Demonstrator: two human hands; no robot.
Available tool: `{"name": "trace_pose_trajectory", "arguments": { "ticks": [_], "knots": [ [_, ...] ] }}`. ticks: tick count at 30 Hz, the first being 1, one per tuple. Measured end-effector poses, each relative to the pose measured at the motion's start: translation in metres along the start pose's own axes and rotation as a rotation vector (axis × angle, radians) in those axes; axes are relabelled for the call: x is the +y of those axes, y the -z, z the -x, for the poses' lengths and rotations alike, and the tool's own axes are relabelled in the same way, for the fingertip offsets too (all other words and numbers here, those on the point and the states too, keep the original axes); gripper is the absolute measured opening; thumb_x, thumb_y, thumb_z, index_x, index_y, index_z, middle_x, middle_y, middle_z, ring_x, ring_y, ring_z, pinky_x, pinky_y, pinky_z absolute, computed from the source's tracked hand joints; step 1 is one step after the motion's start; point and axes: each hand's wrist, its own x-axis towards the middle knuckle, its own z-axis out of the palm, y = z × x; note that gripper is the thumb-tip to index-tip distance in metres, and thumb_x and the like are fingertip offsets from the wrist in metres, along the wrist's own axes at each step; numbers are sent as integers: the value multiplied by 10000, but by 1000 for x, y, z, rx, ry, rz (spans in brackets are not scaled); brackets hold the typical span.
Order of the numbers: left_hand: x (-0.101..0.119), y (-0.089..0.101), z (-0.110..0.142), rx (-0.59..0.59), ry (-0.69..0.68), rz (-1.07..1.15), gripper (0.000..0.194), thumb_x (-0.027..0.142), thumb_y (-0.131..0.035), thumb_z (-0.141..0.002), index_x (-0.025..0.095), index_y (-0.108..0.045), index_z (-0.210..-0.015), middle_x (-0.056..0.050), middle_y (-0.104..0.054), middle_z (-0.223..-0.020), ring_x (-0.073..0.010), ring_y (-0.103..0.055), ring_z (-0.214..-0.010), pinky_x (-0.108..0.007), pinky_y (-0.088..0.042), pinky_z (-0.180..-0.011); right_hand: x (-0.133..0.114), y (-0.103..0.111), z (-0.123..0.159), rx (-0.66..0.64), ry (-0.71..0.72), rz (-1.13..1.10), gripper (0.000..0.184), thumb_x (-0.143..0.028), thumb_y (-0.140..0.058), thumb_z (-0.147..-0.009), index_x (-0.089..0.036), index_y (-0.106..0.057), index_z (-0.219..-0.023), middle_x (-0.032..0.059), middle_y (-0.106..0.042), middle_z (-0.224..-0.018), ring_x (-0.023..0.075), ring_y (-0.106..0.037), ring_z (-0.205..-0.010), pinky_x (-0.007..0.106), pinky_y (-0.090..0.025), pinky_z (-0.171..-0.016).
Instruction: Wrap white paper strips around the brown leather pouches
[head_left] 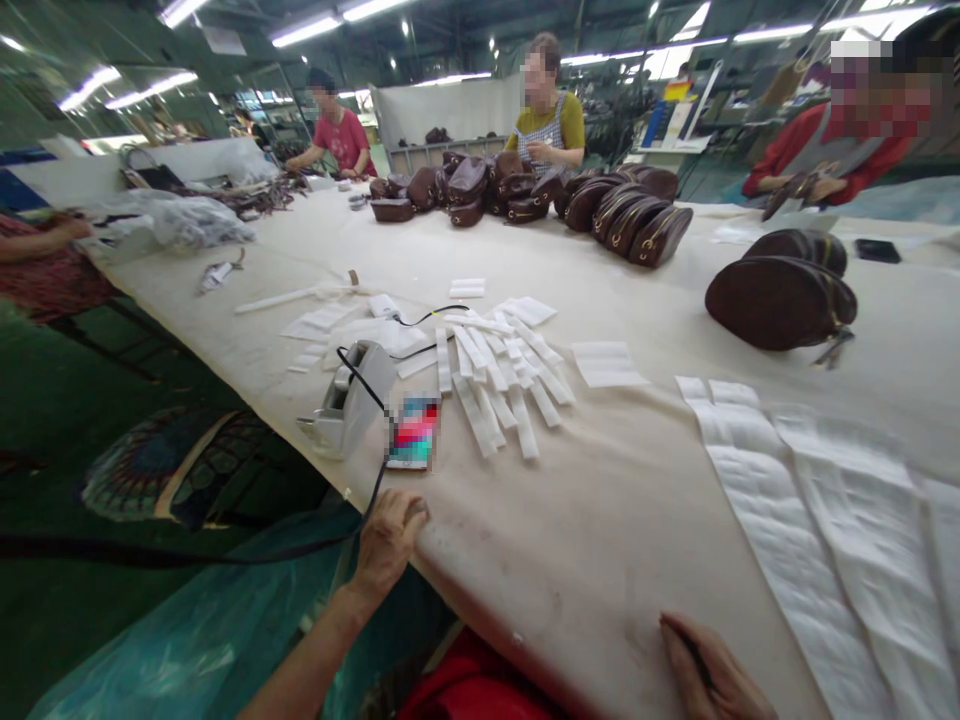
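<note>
My left hand (390, 532) rests at the near edge of the table (570, 560), fingers curled in; whatever they may hold is hidden. A black cable (377, 490) runs close beside it, past a phone (414, 432) with a lit screen. Behind the phone stands a grey tape dispenser (352, 400). My right hand (709, 668) lies low on the tabletop at the bottom right, thumb and fingers slightly apart with nothing visible between them. To its right, long white padded sheets (780, 520) lie flat. A loose pile of white strips (502, 365) sits farther in, between the hands.
Brown zipped pouches (622, 215) are heaped across the far side, and others (780, 300) stand at right near a dark phone (876, 250). Clear plastic bags (187, 220) lie at far left. Several people work around the table. A cushioned stool (172, 465) stands left of it.
</note>
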Motion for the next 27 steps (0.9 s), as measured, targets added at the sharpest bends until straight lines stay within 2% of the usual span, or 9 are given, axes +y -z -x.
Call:
{"name": "trace_pose_trajectory", "arguments": {
  "ticks": [3, 7, 11, 16, 21, 27],
  "knots": [
    [-1, -4, -9, -14, -9, -50, 209, 208, -414, -882, 198, -616, -937, -40, -637, -854, -185, -600, -831, -301, -478, -772, -1, 1, -2, 6, 32, 7, 308, -404, -451, -921, -194, -677, -928, 40, -737, -860, 170, -716, -727, 205, -584, -700],
    [6, -10, -24, -38, -19, -164, 218, 209, -413, -901, 165, -620, -956, -75, -620, -833, -215, -580, -777, -322, -449, -708, -1, 0, -2, 21, 10, -2, 302, -411, -468, -914, -193, -677, -923, 39, -737, -865, 171, -716, -734, 213, -581, -732],
    [11, -11, -39, -88, -68, -267, 251, 115, -392, -879, 166, -633, -826, -86, -589, -755, -232, -543, -710, -342, -390, -654, -1, 0, -1, 28, -18, -28, 315, -432, -477, -906, -199, -691, -910, 39, -741, -872, 172, -717, -742, 210, -583, -719],
    [6, -7, -51, -149, -186, -311, 275, 47, -407, -841, 180, -604, -703, -73, -558, -713, -224, -518, -697, -337, -351, -635, -2, 0, 0, 3, -70, -51, 327, -447, -479, -902, -200, -694, -910, 42, -740, -883, 178, -717, -757, 220, -585, -728],
    [-1, -9, -58, -165, -262, -319, 261, 47, -412, -842, 178, -572, -683, -70, -526, -694, -230, -495, -689, -338, -327, -623, -2, 0, 0, -2, -75, -61, 347, -466, -476, -897, -203, -703, -901, 49, -741, -877, 187, -717, -756, 230, -590, -726],
    [-3, -11, -61, -145, -281, -334, 264, 73, -384, -871, 165, -558, -694, -75, -518, -686, -235, -481, -670, -337, -317, -620, -3, 1, -1, -31, -74, -53, 325, -433, -465, -910, -199, -690, -924, 45, -739, -879, 177, -715, -763, 223, -585, -734]
  ]
}}
